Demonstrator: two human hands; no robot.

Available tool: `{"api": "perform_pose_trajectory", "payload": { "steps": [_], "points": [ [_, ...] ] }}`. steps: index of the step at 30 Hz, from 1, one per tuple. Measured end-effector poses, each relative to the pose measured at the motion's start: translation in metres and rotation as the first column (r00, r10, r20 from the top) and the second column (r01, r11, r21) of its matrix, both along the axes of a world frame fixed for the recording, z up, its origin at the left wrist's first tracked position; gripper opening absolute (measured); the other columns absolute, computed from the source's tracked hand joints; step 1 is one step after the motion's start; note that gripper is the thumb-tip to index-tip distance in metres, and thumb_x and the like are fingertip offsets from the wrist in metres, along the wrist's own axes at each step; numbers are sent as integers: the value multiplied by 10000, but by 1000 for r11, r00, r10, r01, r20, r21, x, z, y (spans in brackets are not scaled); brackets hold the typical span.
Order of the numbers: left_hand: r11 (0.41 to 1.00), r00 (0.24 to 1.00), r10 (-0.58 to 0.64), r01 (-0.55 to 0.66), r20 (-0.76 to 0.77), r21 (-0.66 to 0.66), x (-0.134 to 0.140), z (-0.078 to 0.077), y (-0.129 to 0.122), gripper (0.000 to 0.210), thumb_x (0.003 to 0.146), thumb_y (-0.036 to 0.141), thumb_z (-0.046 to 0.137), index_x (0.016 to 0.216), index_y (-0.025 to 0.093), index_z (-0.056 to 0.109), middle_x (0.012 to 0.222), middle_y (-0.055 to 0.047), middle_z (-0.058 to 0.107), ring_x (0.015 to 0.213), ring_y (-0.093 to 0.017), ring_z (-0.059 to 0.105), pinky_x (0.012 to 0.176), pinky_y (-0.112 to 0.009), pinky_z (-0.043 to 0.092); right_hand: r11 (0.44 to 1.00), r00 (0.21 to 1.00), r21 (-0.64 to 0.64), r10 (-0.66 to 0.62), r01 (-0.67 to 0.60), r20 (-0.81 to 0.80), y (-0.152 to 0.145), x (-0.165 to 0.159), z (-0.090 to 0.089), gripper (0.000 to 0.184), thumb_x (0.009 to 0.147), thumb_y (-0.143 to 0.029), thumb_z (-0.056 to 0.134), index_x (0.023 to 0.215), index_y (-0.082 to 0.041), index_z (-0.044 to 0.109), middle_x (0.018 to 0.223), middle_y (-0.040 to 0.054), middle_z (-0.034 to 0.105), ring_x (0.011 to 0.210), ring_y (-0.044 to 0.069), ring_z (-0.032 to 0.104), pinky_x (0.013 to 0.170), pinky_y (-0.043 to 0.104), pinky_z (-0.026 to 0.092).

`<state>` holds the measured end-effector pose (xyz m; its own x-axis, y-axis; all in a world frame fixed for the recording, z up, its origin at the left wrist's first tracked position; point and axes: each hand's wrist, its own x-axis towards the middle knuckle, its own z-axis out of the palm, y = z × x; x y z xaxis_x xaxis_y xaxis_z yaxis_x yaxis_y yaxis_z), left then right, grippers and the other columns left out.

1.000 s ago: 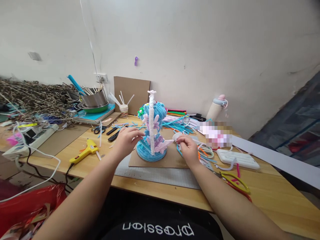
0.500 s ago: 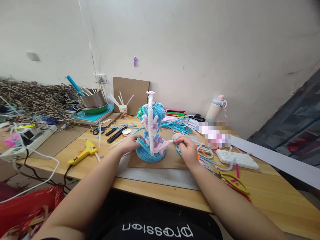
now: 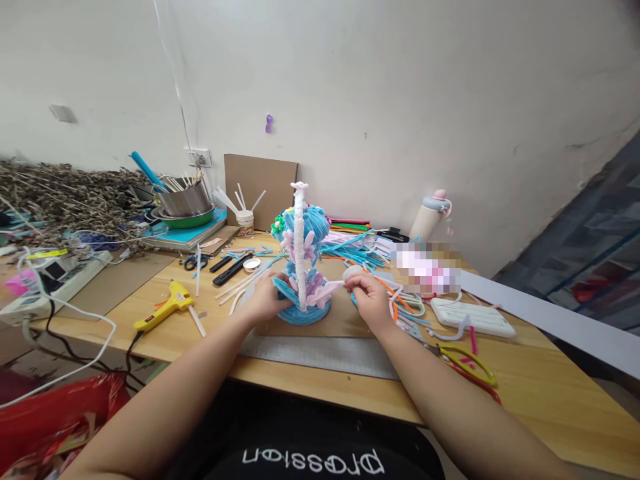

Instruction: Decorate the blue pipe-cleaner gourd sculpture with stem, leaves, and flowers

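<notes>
A fuzzy pipe-cleaner craft (image 3: 316, 227) stands upright on a brown board, with a blue round base, a white stem (image 3: 300, 257) in front and a blue top with small coloured flowers. My left hand (image 3: 266, 295) is at the left side of the base, next to a blue leaf-shaped loop (image 3: 284, 291); its fingertips are partly hidden behind that loop. On the other side, my right hand (image 3: 371, 298) pinches the pointed tip of a pink pipe-cleaner leaf (image 3: 327, 291). A small pale disc (image 3: 351, 272) shows just behind those fingers.
A yellow glue gun (image 3: 167, 307) lies at left, near a power strip (image 3: 75, 287). Pipe cleaners (image 3: 355, 247) are heaped behind the craft. Yellow-handled pliers (image 3: 467, 363), a white case (image 3: 473, 317) and a bottle (image 3: 429, 217) are at right. A cup (image 3: 245, 222) holds white sticks.
My right hand has shifted slightly left onto the pink leaf's tip. My left hand has settled a little lower beside the base. The craft stays in place; the view has moved slightly.
</notes>
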<state>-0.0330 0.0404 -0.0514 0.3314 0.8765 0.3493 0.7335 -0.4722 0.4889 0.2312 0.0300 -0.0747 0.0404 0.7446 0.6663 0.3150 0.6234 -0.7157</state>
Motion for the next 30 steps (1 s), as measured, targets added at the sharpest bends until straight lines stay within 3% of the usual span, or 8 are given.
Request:
{"api": "perform_pose_trajectory", "payload": {
  "steps": [3, 9, 14, 17, 22, 26, 30],
  "points": [
    [999, 999, 36, -35, -38, 15, 1, -4, -9, 198, 676, 326, 709, 851, 235, 721, 919, -37, 690, 909, -247, 605, 848, -373, 434, 1000, 1000, -8, 8, -8, 6, -1, 0, -1, 207, 748, -89, 462, 696, -201, 627, 767, 28, 614, 746, 164, 571, 705, 305, 449],
    [974, 973, 224, -220, -60, 58, 5, -18, -26, 171, 752, 350, 656, 810, 225, 758, 956, -86, 646, 982, -298, 564, 867, -432, 414, 1000, 1000, 8, 16, -16, 4, -2, 0, 2, 209, 755, -89, 454, 690, -201, 619, 769, 28, 616, 775, 171, 575, 755, 322, 446],
    [960, 963, 268, -268, 10, 82, 4, -24, -30, 149, 780, 318, 640, 840, 224, 739, 966, -61, 655, 955, -249, 588, 855, -378, 428, 1000, 1000, -4, 13, -13, 0, -3, 0, 4, 198, 738, -103, 456, 682, -198, 621, 768, 35, 616, 788, 178, 571, 767, 330, 440],
    [968, 970, 241, -241, 11, 75, 5, -25, -28, 126, 783, 302, 641, 774, 219, 736, 889, -50, 671, 909, -229, 599, 832, -355, 434, 985, 999, -170, 6, -14, -47, -3, -1, 5, 170, 698, -136, 468, 674, -202, 623, 765, 29, 614, 761, 177, 563, 735, 320, 441],
    [973, 976, 218, -219, 9, 70, 8, -24, -32, 112, 767, 275, 648, 757, 213, 740, 871, -53, 673, 873, -226, 597, 808, -353, 440, 851, 995, -514, 84, -104, -61, -7, -7, 9, 205, 638, -165, 446, 706, -192, 637, 458, -47, 479, 421, 116, 425, 461, 246, 339],
    [975, 978, 208, -209, 14, 81, 10, -23, -40, 109, 776, 257, 620, 768, 208, 716, 925, -56, 676, 918, -233, 583, 849, -365, 424, 731, 973, -645, 206, -222, -101, -14, -16, 15, 175, 619, -198, 461, 714, -183, 607, 618, -21, 616, 352, 68, 407, 375, 211, 270],
    [979, 980, 201, -201, 12, 46, 12, -25, -46, 88, 775, 225, 600, 811, 200, 676, 881, -45, 693, 900, -222, 602, 846, -354, 431, 656, 954, -702, 272, -279, -124, -21, -24, 18, 145, 621, -189, 485, 711, -177, 598, 659, -13, 639, 329, 53, 410, 358, 202, 266]
  ]
}}
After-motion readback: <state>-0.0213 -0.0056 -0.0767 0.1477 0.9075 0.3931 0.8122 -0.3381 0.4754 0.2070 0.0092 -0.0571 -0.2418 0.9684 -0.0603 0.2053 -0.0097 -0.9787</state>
